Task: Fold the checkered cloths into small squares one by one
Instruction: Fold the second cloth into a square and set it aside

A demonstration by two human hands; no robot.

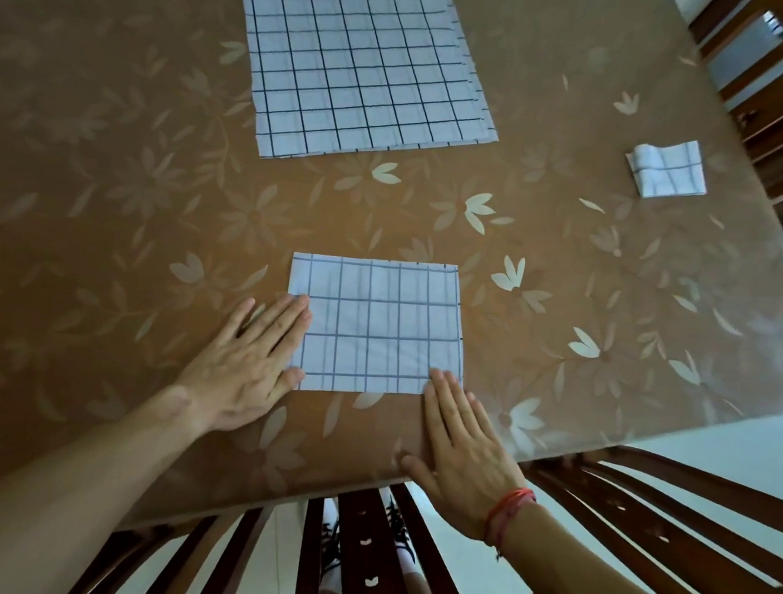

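left hand [243,369] flat, fingers straight on folded cloth [377,326] | right hand [461,450] flat, fingertips on its corner

Closest to me I see a half-folded cloth [377,328], white with a thin dark grid, lying flat as a tidy rectangle, wider than deep, near the front edge of the table [106,177]. Farther back lies the stack of unfolded cloths [354,56], same check, spread flat, layered edges stepped along its right side, its far end cut off at the top of my view. Well off to the right, near the side edge, sits the small folded square [668,168], its top layer slightly rumpled
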